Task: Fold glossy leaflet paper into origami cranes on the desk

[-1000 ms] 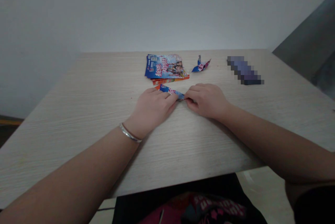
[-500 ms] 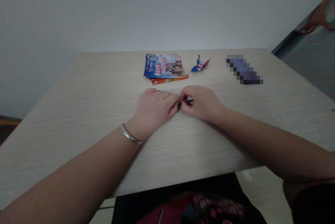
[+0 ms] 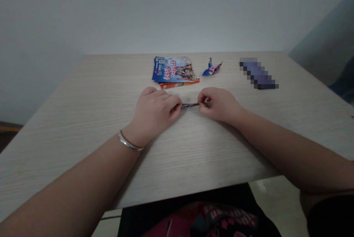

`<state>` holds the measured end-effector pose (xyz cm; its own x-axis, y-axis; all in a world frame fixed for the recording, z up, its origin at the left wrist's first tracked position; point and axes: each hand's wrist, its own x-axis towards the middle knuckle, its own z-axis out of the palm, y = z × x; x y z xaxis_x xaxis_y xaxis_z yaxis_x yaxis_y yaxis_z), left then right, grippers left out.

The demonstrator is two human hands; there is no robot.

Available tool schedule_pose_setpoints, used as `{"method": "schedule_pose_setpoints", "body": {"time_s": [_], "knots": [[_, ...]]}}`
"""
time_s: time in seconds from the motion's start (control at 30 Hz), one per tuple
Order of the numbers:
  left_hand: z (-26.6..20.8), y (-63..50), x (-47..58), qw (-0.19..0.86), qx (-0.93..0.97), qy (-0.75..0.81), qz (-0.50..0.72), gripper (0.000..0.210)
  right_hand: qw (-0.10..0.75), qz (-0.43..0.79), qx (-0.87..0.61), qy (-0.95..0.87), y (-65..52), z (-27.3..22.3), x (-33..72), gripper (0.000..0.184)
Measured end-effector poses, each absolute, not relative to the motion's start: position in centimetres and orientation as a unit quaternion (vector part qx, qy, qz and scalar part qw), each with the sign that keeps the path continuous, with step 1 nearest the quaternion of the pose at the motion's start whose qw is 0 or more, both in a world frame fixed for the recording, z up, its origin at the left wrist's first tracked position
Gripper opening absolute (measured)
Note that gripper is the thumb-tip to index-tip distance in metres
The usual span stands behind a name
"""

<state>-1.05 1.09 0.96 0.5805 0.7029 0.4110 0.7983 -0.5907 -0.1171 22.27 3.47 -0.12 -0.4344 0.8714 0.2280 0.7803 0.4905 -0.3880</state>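
A thin folded strip of printed paper (image 3: 189,105) stretches between my two hands, just above or on the table. My left hand (image 3: 157,110), with a silver bangle at the wrist, pinches its left end between thumb and fingers. At the other end, my right hand (image 3: 218,105) is closed on the paper with thumb and index finger. Both ends of the strip are partly hidden by my fingers. Beyond my hands sits a blue and red folded paper crane (image 3: 212,68).
A stack of printed flyers (image 3: 175,70) lies past my left hand, blue on top with orange below. At the back right is a dark pixelated flat object (image 3: 258,74). The pale wooden table (image 3: 83,119) meets a white wall behind.
My hands have moved apart, the left one leftward and the right one slightly rightward, exposing more of the paper strip. Another person's hand at the far right has gone from view.
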Motion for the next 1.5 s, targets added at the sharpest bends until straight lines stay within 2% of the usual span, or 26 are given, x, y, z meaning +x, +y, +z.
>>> {"method": "schedule_pose_setpoints", "body": {"time_s": [0.6, 0.73, 0.87, 1.17, 1.5], "knots": [[1.8, 1.0, -1.4, 0.125, -0.865, -0.467, -0.135, 0.029, 0.199, 0.161, -0.518, -0.817, 4.6, -0.3, 24.3, 0.005], [1.6, 1.2, -1.7, 0.125, -0.856, -0.476, -0.159, 0.027, 0.265, 0.184, -0.513, -0.795, 5.2, -0.9, 25.1, 0.005], [1.5, 1.5, -1.9, 0.121, -0.862, -0.453, -0.191, 0.03, 0.353, 0.212, -0.43, -0.804, 4.9, -1.0, 24.8, 0.008], [1.3, 1.4, -2.2, 0.197, -0.857, -0.41, -0.241, 0.024, 0.326, 0.059, -0.321, -0.887, 4.4, -1.0, 24.0, 0.01], [0.6, 0.9, -0.1, 0.14, -0.891, -0.352, -0.25, 0.018, 0.3, -0.028, -0.29, -0.908, 3.2, -0.4, 21.6, 0.012]]}}
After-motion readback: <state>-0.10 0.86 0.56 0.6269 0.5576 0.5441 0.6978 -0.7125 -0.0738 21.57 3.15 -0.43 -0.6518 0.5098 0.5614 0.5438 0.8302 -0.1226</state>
